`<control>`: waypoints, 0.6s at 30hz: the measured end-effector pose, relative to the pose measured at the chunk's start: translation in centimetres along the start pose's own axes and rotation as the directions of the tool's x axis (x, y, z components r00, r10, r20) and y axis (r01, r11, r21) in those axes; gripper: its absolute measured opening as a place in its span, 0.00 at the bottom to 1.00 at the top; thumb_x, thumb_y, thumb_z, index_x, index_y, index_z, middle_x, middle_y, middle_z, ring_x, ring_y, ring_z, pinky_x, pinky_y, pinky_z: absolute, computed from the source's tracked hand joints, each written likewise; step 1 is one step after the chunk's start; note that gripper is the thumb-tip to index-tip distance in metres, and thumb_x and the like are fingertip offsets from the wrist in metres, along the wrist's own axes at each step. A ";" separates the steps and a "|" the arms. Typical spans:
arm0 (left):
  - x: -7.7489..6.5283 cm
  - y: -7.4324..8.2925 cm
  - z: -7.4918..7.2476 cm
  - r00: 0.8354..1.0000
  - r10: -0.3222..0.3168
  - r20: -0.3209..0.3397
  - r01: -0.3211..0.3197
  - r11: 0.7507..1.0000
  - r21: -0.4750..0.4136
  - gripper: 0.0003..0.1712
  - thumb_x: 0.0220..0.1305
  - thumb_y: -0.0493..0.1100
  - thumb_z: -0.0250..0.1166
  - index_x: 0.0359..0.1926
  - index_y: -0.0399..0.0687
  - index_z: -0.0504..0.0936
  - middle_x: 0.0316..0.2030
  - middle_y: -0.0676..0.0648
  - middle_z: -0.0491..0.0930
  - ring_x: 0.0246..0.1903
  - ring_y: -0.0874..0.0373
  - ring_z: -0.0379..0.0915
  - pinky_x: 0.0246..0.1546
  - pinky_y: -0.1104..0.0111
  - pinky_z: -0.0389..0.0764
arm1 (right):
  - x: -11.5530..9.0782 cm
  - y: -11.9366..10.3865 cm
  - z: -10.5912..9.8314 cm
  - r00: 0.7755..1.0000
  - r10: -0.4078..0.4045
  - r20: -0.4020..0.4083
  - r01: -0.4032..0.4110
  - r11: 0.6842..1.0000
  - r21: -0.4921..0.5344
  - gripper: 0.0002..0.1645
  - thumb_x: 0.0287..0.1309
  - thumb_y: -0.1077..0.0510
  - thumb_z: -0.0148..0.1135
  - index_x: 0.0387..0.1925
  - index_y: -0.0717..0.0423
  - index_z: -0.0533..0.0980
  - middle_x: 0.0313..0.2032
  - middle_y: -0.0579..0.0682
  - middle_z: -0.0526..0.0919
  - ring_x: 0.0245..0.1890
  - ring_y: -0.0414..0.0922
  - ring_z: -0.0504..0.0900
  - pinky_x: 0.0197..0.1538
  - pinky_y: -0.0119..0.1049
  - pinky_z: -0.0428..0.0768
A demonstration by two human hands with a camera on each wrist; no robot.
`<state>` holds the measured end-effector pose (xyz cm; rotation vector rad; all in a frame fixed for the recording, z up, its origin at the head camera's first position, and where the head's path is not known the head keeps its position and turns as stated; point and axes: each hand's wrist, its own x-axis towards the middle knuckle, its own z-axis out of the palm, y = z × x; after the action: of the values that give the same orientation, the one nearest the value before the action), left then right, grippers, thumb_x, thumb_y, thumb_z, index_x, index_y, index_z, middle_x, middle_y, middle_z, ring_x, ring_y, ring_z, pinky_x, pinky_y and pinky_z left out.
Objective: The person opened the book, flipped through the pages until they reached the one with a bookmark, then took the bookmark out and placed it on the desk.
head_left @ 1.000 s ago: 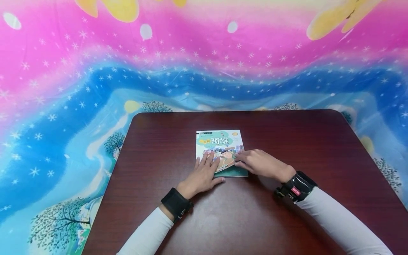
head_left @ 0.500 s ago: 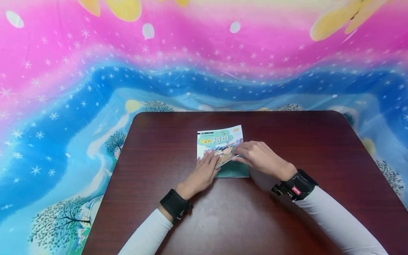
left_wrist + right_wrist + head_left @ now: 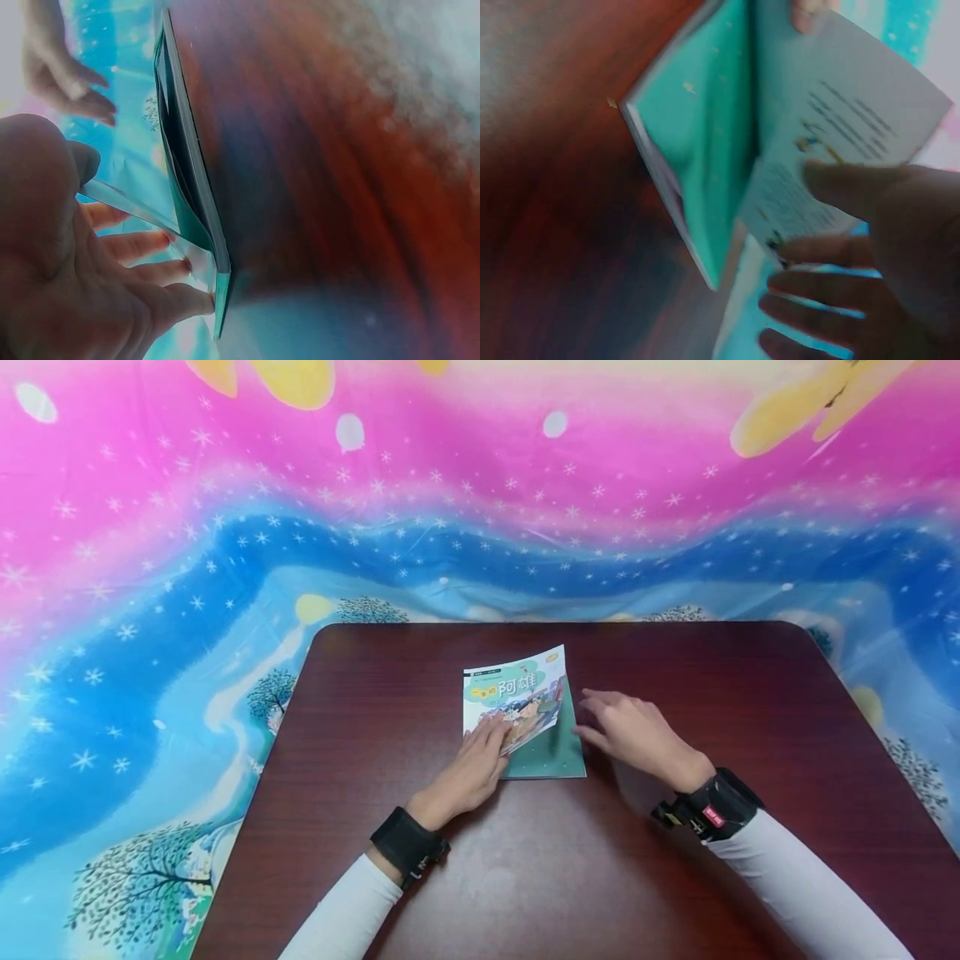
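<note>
A thin picture book (image 3: 517,689) lies on the table with its front cover raised at the right side. Below the cover shows a green page (image 3: 543,762). My left hand (image 3: 461,781) holds the cover near its lower edge, fingers on the outside and thumb (image 3: 86,161) on the inside. Just right of the book hovers my right hand (image 3: 637,735), fingers apart and holding nothing. In the right wrist view, the cover's printed inner side (image 3: 847,124) stands close to the right hand's thumb (image 3: 847,184).
The dark brown table (image 3: 675,877) has rounded far corners. Behind it hangs a pink and blue patterned cloth (image 3: 480,502). A black band with a camera sits on each wrist, above white sleeves (image 3: 810,877).
The cover has risen further, baring more of the green page. My right hand has let go of it and moved right. The left thumb has slipped under the cover.
</note>
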<state>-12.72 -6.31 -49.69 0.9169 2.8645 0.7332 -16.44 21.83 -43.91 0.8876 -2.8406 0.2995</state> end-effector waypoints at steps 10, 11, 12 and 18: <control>0.0 -0.3 0.1 0.998 0.039 -0.054 -0.040 0.999 -0.034 0.34 0.73 0.42 0.48 0.75 0.39 0.50 0.74 0.32 0.49 0.74 0.41 0.44 0.71 0.51 0.52 | -0.2 -0.8 2.8 0.933 -0.220 0.285 0.207 0.975 0.076 0.43 0.59 0.43 0.64 0.69 0.61 0.67 0.71 0.63 0.62 0.72 0.58 0.60 0.60 0.52 0.74; 0.0 -0.3 0.1 0.998 0.037 -0.059 -0.040 0.998 -0.042 0.35 0.73 0.42 0.49 0.75 0.40 0.48 0.75 0.32 0.48 0.74 0.42 0.43 0.71 0.51 0.53 | -0.2 -0.8 2.9 0.925 -0.219 0.311 0.198 0.975 0.096 0.43 0.60 0.43 0.63 0.70 0.60 0.66 0.72 0.63 0.61 0.72 0.58 0.58 0.60 0.52 0.74; -0.1 -0.3 0.0 0.998 0.031 -0.062 -0.034 0.998 -0.050 0.36 0.73 0.42 0.49 0.76 0.41 0.46 0.75 0.32 0.46 0.75 0.42 0.42 0.71 0.51 0.54 | -0.2 -0.8 3.0 0.918 -0.218 0.331 0.189 0.975 0.118 0.43 0.60 0.44 0.63 0.72 0.58 0.64 0.73 0.62 0.59 0.72 0.58 0.58 0.59 0.52 0.75; -0.6 -0.4 -0.2 0.987 0.026 -0.159 -0.036 0.998 -0.054 0.42 0.71 0.40 0.53 0.77 0.46 0.40 0.76 0.32 0.41 0.75 0.45 0.41 0.69 0.53 0.59 | 0.0 -0.8 3.3 0.902 -0.228 0.366 0.172 0.969 0.177 0.43 0.61 0.44 0.62 0.74 0.53 0.62 0.75 0.59 0.55 0.73 0.56 0.56 0.59 0.52 0.75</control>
<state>-12.45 -7.03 -49.75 0.9384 2.9526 0.9263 -16.28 20.43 -47.00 1.3998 -3.0669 0.3352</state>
